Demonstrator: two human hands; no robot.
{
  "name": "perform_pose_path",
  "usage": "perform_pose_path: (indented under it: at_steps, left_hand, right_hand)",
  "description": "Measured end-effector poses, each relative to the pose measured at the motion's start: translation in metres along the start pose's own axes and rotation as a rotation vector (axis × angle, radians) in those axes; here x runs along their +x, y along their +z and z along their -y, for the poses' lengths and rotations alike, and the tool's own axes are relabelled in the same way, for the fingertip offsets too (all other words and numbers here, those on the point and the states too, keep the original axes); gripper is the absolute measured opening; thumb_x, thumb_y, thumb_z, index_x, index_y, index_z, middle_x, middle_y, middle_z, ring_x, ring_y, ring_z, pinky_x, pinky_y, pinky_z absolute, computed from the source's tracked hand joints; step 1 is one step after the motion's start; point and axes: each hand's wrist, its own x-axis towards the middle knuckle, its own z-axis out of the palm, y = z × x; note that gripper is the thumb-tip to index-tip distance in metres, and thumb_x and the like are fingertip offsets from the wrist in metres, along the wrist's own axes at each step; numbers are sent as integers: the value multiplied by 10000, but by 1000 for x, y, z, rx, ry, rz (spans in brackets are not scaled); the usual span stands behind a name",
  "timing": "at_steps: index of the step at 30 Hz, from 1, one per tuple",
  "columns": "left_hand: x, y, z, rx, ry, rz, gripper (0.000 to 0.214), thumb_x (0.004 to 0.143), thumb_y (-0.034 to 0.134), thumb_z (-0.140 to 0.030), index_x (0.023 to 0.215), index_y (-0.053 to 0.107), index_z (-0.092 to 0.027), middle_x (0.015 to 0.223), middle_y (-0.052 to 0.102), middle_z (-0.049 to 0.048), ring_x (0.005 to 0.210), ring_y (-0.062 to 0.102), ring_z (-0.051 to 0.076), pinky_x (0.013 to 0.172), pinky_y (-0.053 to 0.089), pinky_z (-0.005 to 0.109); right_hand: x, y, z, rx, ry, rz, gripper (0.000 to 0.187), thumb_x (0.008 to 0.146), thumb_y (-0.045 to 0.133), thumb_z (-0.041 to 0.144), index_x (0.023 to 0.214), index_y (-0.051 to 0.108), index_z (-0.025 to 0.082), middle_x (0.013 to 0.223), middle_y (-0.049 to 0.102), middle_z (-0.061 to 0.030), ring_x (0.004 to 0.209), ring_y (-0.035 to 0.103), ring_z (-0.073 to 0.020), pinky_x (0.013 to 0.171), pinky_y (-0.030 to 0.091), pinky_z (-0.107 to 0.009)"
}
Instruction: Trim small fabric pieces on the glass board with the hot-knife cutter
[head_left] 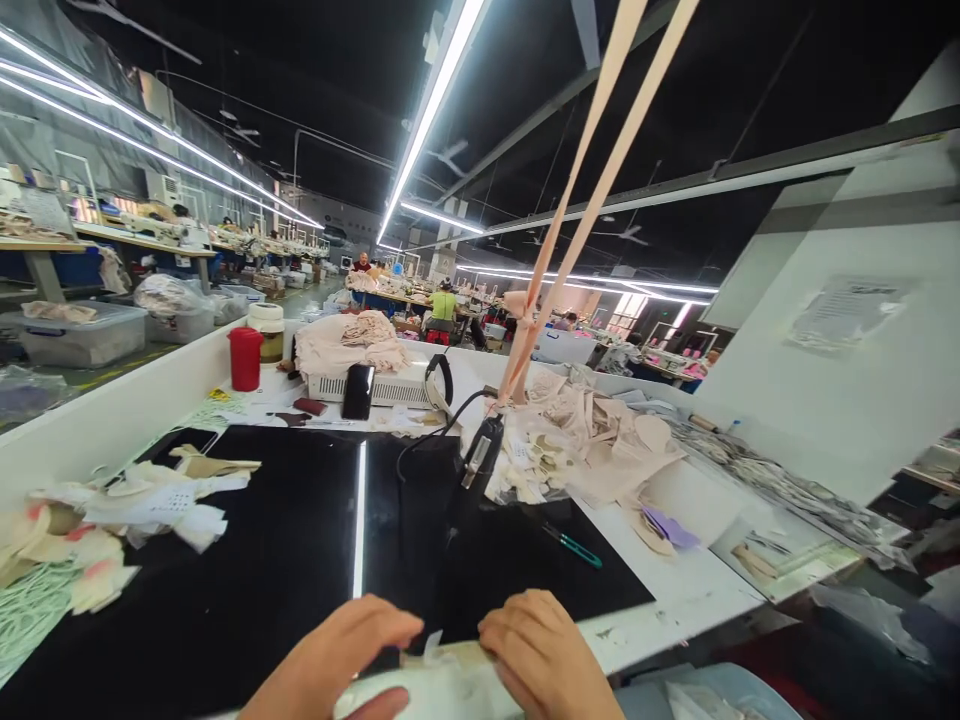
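Observation:
My left hand (345,650) is at the bottom of the view, its thumb apart from the fingers, over the left part of a pale, whitish-green piece (442,690) at the table's front edge. My right hand (544,650) rests on the right end of that piece, fingers together and bent down over it; its thumb is hidden. Between the hands a small whitish scrap (433,645) sticks up. Beyond them a black corded hand tool (480,465) hangs from beige stretched bands (551,270). Teal-handled thread snips (577,548) lie to the right on the black mat (292,560).
Pale fabric pieces (169,500) and green cords (34,610) lie left. At the back are a red container (245,358), a phone (358,392) and a white box (405,388) with cloth on top. Beige cut pieces (600,420) are heaped right. People work at distant tables.

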Motion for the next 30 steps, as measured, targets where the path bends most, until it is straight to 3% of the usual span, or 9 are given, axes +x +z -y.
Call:
perform_pose_path:
  at_steps: [4, 10, 13, 17, 20, 22, 24, 26, 30]
  left_hand:
    - [29, 1, -41, -20, -101, 284, 437, 802, 858, -256, 1202, 682, -265, 1244, 715, 54, 1127, 668, 270, 986, 496, 300]
    - [22, 13, -41, -92, -315, 421, 549, 750, 768, -122, 1247, 619, -302, 1026, 736, -12, 852, 691, 228, 672, 425, 247]
    - [22, 6, -44, -116, -367, 458, 362, 809, 662, -164, 1143, 645, -303, 861, 705, -31, 704, 631, 197, 573, 328, 259]
    - [23, 5, -39, -377, -548, 479, 106, 806, 617, -140, 835, 594, -240, 748, 618, -35, 659, 539, 161, 567, 288, 260]
    - [17, 16, -27, -575, -677, 520, 91, 823, 615, -153, 791, 565, -222, 652, 513, -52, 549, 416, 123, 509, 235, 245]
    - [12, 23, -18, -691, -713, 536, 42, 868, 634, -250, 864, 619, -212, 644, 461, -58, 528, 347, 108, 496, 221, 227]
    - [8, 26, -13, -826, -742, 545, 180, 886, 660, -374, 928, 664, -198, 655, 427, -56, 535, 314, 97, 501, 230, 206]
    - [4, 26, -11, -951, -757, 549, 316, 869, 689, -497, 906, 677, -183, 653, 388, -55, 538, 284, 91, 494, 214, 192]
    - [-1, 20, -12, -1147, -728, 471, 508, 786, 700, -672, 811, 643, -167, 626, 304, -67, 538, 180, 94, 463, 125, 197]
  right_hand:
    - [20, 3, 28, -68, -196, -76, 373, 1097, 397, 166, 853, 678, 193, 848, 798, 31, 760, 645, -126, 869, 417, -311]
    - [28, -10, 45, -107, -262, -41, 383, 1077, 391, 79, 920, 720, 197, 906, 831, 36, 817, 680, -114, 999, 394, -308]
    - [31, -5, 46, -56, -229, -47, 359, 1085, 401, 116, 926, 713, 197, 899, 829, 29, 809, 688, -122, 970, 412, -311]
    - [35, 7, 41, 96, -154, -35, 342, 1096, 387, 187, 901, 667, 205, 848, 805, 17, 739, 671, -123, 820, 453, -290]
    - [32, 14, 37, 356, 41, 155, 219, 1043, 456, 192, 957, 656, 217, 885, 779, 6, 779, 673, -134, 766, 466, -264]
    - [28, 20, 38, 535, 298, 305, 155, 929, 555, 129, 943, 678, 223, 891, 760, 5, 806, 672, -141, 745, 469, -239]
    - [26, 26, 39, 707, 602, 393, 159, 834, 602, 100, 884, 698, 216, 830, 724, 13, 774, 652, -140, 705, 457, -223]
    - [25, 33, 42, 898, 831, 438, 77, 841, 644, 185, 872, 713, 202, 777, 689, 18, 721, 616, -131, 667, 438, -219]
    - [23, 46, 42, 1156, 1011, 477, 377, 826, 728, 552, 874, 726, 179, 649, 619, 25, 589, 515, -107, 560, 394, -215]
